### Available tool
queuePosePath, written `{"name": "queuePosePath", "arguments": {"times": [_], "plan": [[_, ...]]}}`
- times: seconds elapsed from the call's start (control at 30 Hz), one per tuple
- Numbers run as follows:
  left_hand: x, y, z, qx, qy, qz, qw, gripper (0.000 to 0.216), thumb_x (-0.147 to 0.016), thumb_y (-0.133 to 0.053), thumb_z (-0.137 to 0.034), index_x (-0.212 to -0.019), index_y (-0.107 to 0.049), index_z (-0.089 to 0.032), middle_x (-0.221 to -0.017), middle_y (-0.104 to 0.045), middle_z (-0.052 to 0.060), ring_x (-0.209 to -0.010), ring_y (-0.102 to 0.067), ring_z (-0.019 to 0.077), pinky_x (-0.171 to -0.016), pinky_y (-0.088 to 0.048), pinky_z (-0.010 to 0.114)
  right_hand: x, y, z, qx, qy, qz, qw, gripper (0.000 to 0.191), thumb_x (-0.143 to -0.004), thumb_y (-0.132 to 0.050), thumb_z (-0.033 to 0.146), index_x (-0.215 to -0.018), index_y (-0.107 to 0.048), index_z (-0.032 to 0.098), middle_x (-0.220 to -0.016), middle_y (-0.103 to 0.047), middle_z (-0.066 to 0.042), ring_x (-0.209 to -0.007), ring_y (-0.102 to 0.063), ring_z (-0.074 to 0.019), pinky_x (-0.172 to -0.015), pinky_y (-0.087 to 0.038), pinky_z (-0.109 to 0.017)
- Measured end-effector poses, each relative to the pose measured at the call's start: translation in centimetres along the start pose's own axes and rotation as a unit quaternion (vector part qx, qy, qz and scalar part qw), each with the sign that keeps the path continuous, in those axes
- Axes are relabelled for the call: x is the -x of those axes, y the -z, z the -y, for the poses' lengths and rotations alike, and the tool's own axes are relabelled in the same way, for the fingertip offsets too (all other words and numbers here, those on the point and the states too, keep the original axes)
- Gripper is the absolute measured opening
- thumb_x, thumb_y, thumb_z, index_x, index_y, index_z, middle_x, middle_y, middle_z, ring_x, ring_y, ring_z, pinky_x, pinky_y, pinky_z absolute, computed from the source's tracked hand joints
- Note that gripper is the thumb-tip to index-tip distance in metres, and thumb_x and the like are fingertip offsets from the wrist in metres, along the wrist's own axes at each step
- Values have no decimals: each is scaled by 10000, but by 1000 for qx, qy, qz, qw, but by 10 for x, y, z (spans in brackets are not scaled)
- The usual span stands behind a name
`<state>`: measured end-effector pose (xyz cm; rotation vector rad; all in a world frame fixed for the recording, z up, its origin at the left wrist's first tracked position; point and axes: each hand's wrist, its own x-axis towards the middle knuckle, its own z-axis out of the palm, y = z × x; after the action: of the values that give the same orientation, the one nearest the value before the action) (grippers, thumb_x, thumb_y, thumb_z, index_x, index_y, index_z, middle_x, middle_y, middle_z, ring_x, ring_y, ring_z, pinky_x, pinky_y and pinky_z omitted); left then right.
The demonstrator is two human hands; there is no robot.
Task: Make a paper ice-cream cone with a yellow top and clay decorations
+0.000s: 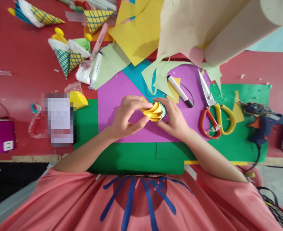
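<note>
Over the purple sheet (110, 96), my right hand (174, 117) is wrapped round a small paper cone (164, 109) with a blue-and-white checked pattern. Yellow pleated paper (153, 113) fans out of the cone's mouth, which points to the left. My left hand (129, 117) pinches the edge of these folds between thumb and fingers. The cone's tip is hidden by my right hand. Finished-looking paper ice-cream cones (75, 59) with white rims and yellow balls lie at the upper left.
Right of my hands lie scissors (210, 96), a marker (180, 91) and a blue glue gun (264, 125). A phone (61, 120) and a bag of yellow clay (79, 98) are on the left. Paper scraps (138, 35) and a large paper roll (240, 32) cover the back.
</note>
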<state>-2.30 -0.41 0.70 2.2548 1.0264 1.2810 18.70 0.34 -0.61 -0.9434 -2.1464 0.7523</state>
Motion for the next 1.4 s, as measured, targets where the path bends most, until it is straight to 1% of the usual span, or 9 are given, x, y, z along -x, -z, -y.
{"name": "queuePosePath", "arguments": {"times": [0.33,0.47,0.63,0.83,0.93,1.1,1.2,1.3,1.4], "plan": [[4,-6,2,104,13,-12,994,373,-949,-573,-358,-1288,-482,-233,-1079,-646,77,-1066,-648,169,-861,-611,315,1,-3,-2,-73,-11,-4,997,522,-807,-568,178,-1314,-449,209,-1190,-630,-119,-1099,-621,-269,-938,-532,-440],[-1,-3,-3,83,13,2,996,239,-986,-499,-301,-1219,-512,-251,-1086,-703,56,-1078,-639,175,-931,-575,363,3,-6,-1,-169,-47,-11,984,464,-859,-604,267,-1285,-422,243,-1245,-584,-109,-1161,-599,-246,-986,-519,-425],[-14,4,-11,39,-8,12,999,200,-969,-541,-249,-1167,-564,-245,-1051,-732,14,-1012,-660,160,-886,-557,340,5,-9,5,-301,-131,25,944,435,-876,-639,383,-1246,-442,267,-1185,-577,-63,-1116,-590,-220,-998,-515,-409],[-26,9,-17,20,-17,33,999,193,-952,-556,-214,-1138,-588,-257,-1035,-740,-10,-993,-699,149,-879,-543,343,3,-13,14,-458,-198,69,864,384,-809,-677,352,-1134,-508,237,-1049,-636,-23,-968,-630,-178,-920,-556,-371],[-25,7,-16,52,15,39,998,191,-948,-565,-243,-1133,-582,-288,-1035,-727,0,-1014,-686,155,-897,-565,359,3,-14,17,-493,-222,103,835,392,-801,-658,307,-1158,-523,217,-1038,-650,-28,-943,-636,-169,-891,-562,-356],[-7,-4,-10,165,114,73,977,233,-990,-487,-411,-1200,-518,-317,-1296,-631,59,-1236,-609,190,-1015,-580,409,1,-9,14,-489,-214,169,828,311,-799,-624,262,-1099,-583,194,-1034,-651,-32,-996,-622,-187,-932,-535,-374],[4,-9,-7,228,164,118,952,381,-981,-461,-526,-1311,-413,-341,-1377,-584,71,-1236,-627,192,-976,-608,375,-1,-5,10,-486,-237,178,822,233,-775,-614,240,-1001,-596,189,-940,-635,-20,-962,-611,-190,-903,-538,-376],[8,-13,-5,236,150,120,953,487,-934,-506,-602,-1333,-388,-349,-1362,-574,79,-1229,-629,212,-938,-621,366,-3,-4,9,-487,-253,202,811,199,-745,-598,221,-939,-598,181,-942,-631,-29,-952,-604,-196,-920,-531,-405],[8,-16,-3,221,115,100,963,471,-923,-533,-588,-1310,-427,-343,-1284,-585,84,-1241,-603,220,-936,-615,372,-3,-5,10,-492,-263,203,805,336,-736,-597,201,-1071,-587,171,-1114,-635,-65,-1050,-606,-211,-983,-512,-430]]}}
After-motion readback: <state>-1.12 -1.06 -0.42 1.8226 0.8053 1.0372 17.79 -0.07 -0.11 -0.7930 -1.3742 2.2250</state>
